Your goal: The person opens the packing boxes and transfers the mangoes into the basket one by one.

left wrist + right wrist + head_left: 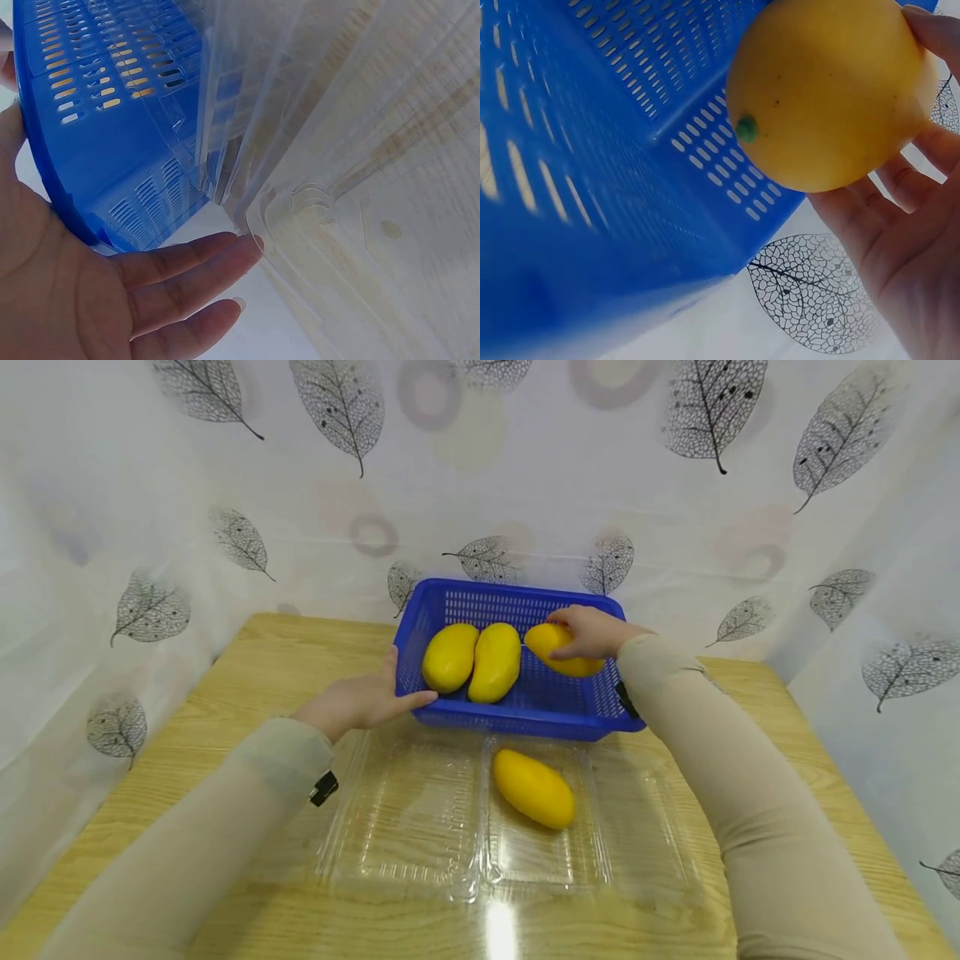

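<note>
A yellow mango (581, 666) is in my right hand (592, 631), fingers and thumb around it, over the right part of the blue basket (517, 722). Its green stem end (746, 128) faces the right wrist camera. Two more mangoes, one (450, 658) beside the other (496, 662), lie in the basket's left part. At the basket's front left corner, my left hand (360, 700) rests against the rim, fingers fairly straight. In front sits a clear plastic container (405, 827), with one mango (533, 789) in its right-hand section; the left wrist view shows fingertips close to its edge (259, 240).
The wooden table (300, 652) carries everything. Behind it and at both sides hangs a white leaf-print cloth (480, 468), close to the basket's back rim. A clear flat part (645, 827) extends right of the mango in front.
</note>
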`<control>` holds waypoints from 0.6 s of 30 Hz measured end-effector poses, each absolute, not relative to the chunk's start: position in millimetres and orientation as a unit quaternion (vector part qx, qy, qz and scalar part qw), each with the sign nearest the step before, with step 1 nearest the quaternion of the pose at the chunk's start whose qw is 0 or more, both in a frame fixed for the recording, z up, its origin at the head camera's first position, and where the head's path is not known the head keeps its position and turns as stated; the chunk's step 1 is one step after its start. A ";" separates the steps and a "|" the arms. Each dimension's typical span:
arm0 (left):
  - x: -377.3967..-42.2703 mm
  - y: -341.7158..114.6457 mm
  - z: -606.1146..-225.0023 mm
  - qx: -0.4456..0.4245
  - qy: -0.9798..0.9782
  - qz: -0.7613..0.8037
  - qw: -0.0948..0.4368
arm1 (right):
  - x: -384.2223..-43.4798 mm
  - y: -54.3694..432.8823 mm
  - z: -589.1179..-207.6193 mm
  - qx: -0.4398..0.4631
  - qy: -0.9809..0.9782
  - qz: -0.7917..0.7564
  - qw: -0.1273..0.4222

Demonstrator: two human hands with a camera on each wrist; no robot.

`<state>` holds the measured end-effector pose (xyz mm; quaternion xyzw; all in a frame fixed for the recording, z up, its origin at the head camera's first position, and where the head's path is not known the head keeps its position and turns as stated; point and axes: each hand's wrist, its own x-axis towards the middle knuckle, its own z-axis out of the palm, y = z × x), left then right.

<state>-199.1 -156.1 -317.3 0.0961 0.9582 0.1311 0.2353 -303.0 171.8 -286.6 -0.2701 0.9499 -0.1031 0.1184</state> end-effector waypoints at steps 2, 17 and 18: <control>-199.4 -156.4 -317.1 0.095 0.958 0.135 0.236 | -304.4 170.5 -287.4 -0.270 0.949 -0.106 0.123; -197.6 -155.2 -314.8 0.089 0.958 0.138 0.234 | -318.1 168.1 -303.9 -0.255 0.949 -0.102 0.152; -198.0 -155.4 -315.4 0.087 0.958 0.139 0.235 | -318.8 167.5 -304.7 -0.253 0.950 -0.101 0.154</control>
